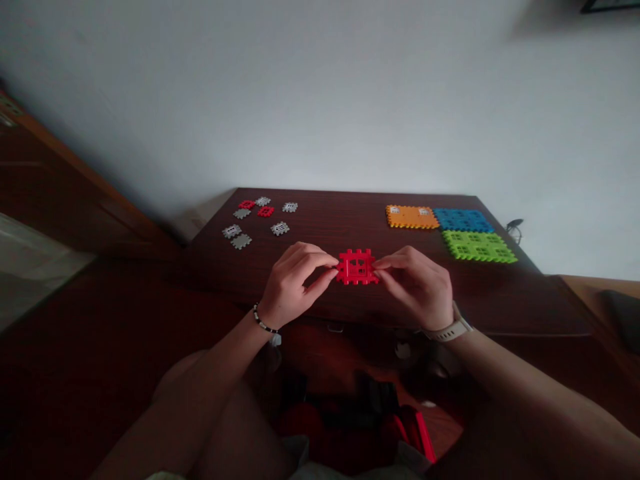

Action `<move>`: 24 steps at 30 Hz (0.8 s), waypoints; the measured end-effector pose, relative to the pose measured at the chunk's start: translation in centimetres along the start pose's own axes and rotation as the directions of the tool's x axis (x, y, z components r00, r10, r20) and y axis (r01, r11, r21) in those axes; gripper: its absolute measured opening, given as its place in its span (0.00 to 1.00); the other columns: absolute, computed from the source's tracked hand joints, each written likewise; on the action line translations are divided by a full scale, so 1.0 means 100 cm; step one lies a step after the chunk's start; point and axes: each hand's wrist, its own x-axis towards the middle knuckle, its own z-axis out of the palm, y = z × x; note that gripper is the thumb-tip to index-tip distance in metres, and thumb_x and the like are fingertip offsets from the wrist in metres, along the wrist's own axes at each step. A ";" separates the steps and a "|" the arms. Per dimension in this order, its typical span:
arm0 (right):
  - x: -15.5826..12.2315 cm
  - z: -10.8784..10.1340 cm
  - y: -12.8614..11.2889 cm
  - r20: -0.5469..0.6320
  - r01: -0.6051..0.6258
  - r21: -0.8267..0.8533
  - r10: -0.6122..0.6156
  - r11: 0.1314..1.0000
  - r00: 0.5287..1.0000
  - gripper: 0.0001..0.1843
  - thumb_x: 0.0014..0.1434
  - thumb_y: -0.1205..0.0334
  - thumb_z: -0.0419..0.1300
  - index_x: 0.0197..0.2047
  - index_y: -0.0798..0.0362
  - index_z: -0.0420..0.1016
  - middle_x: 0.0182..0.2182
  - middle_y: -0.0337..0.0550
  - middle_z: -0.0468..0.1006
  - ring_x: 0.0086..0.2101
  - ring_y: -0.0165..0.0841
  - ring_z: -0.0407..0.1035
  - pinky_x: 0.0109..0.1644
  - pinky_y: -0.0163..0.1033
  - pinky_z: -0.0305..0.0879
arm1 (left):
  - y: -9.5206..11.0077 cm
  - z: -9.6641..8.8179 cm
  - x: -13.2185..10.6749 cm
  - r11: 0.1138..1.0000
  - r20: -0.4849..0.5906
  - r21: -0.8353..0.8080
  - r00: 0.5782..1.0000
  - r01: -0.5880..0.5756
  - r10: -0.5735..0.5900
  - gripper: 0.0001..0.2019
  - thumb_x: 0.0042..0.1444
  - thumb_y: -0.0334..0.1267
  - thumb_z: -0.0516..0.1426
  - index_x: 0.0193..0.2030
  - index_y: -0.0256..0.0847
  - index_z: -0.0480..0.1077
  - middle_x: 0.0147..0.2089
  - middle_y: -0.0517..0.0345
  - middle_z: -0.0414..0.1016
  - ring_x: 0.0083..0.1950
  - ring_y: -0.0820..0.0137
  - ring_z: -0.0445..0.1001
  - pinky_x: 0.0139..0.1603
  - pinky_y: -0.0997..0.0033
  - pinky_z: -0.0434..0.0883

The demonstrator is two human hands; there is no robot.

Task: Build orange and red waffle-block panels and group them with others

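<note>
Pinching a red plastic square [357, 267] over the table [340, 223], left hand [295, 283] and right hand [413, 287] both grip its notched edges (looks light and stiff, so edges are the spot to hold).

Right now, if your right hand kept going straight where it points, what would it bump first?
The red plastic square, which the right hand is pinching at its edge. Just past it is the left hand.
</note>
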 end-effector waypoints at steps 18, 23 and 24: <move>-0.007 0.002 0.007 0.033 -0.008 0.032 0.007 0.999 0.999 0.05 0.70 0.67 0.68 0.48 0.47 0.81 0.38 0.42 0.85 0.35 0.33 0.79 0.38 0.38 0.76 | -0.003 0.009 -0.004 1.000 -0.012 0.027 1.000 -0.014 0.014 0.07 0.68 0.29 0.66 0.49 0.43 0.75 0.43 0.56 0.83 0.46 0.67 0.80 0.51 0.64 0.77; -0.009 0.004 0.011 0.053 -0.019 0.020 0.018 1.000 0.998 0.06 0.71 0.67 0.68 0.48 0.47 0.80 0.38 0.42 0.85 0.36 0.33 0.79 0.40 0.38 0.76 | -0.004 0.011 -0.005 0.999 -0.013 0.044 1.000 -0.012 0.013 0.06 0.69 0.29 0.65 0.48 0.43 0.75 0.42 0.56 0.83 0.45 0.67 0.80 0.50 0.64 0.78; -0.010 0.005 0.011 0.056 -0.022 0.016 0.021 1.000 0.998 0.06 0.71 0.67 0.68 0.48 0.47 0.80 0.38 0.41 0.85 0.36 0.33 0.79 0.40 0.38 0.76 | -0.004 0.011 -0.005 0.999 -0.013 0.047 1.000 -0.011 0.012 0.06 0.69 0.29 0.65 0.48 0.43 0.75 0.42 0.57 0.83 0.45 0.67 0.80 0.50 0.64 0.78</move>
